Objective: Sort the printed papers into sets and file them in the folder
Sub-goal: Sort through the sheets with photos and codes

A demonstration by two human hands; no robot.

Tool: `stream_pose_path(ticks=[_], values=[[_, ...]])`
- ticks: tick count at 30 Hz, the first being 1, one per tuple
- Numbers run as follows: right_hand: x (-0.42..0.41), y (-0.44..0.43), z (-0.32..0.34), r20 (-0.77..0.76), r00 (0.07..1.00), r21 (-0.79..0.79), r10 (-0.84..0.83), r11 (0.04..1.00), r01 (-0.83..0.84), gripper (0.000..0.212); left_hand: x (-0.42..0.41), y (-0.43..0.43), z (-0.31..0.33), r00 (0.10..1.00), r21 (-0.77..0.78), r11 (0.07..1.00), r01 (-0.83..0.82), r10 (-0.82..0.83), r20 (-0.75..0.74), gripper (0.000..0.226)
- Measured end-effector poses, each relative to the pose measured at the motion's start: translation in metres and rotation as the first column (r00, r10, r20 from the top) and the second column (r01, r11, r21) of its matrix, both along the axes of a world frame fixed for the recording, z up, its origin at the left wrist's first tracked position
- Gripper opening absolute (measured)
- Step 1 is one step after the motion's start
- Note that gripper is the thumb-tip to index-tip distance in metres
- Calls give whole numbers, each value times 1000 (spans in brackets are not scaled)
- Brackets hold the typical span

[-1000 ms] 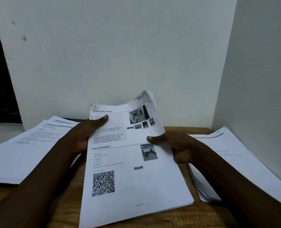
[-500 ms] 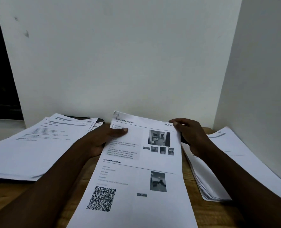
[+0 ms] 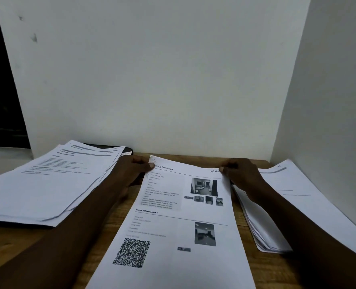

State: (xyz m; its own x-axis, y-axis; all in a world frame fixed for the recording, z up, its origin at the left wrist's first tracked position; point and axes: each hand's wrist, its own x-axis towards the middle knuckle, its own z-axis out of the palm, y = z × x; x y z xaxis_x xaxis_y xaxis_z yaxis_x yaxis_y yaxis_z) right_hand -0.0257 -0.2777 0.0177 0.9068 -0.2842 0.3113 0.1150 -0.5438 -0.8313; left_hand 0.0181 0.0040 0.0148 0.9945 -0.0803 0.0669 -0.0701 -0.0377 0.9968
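Note:
A printed sheet [image 3: 173, 222] headed "Scene Information", with small photos and a QR code, lies flat in the middle of the wooden table [image 3: 16, 247]. My left hand [image 3: 131, 170] pinches its far left corner with the thumb on top. My right hand [image 3: 239, 174] pinches its far right corner. A fanned stack of printed papers [image 3: 47, 184] lies to the left. Another stack of papers [image 3: 293, 205] lies to the right, partly under my right forearm. A dark flat item [image 3: 129, 151], possibly the folder, shows only as an edge behind the left stack.
White walls [image 3: 173, 80] close the table at the back and on the right. A dark opening [image 3: 0, 101] is at the far left. Bare wood shows between the stacks and along the near edge.
The sheet was held up and curled; now it lies flat on the table. Both hands slid along it to its far corners.

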Motion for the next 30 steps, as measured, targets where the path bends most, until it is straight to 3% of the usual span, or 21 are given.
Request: stream_pose_path(ticks=[4, 7, 10, 14, 19, 25, 30], values=[[-2, -7, 3, -2, 1000, -51, 6, 999, -6, 19, 1, -1, -3, 1000, 19, 1000, -15, 15, 9, 22], [-2, -21, 5, 93, 987, -232, -127, 962, 146, 16, 1, -1, -3, 1000, 48, 999, -10, 10, -2, 17], [-3, -34, 0, 87, 980, -371, -181, 907, 201, 36, -2, -3, -2, 1000, 83, 996, -24, 23, 10, 5], [12, -41, -14, -74, 982, -474, -172, 873, 117, 59, -3, -4, -2, 999, 88, 995, -51, 50, 11, 3], [28, -35, -24, -111, 970, -465, -216, 874, 141, 48, -2, -4, -2, 997, 113, 990, -82, 80, 19, 6], [46, -30, -30, -64, 925, -565, -374, 777, 275, 46, 1, -6, -4, 997, 147, 987, -69, 64, 39, 6], [48, -33, -35, 24, 946, -402, -323, 863, 305, 30, 3, -6, -5, 996, 197, 977, -86, 77, 54, 13]])
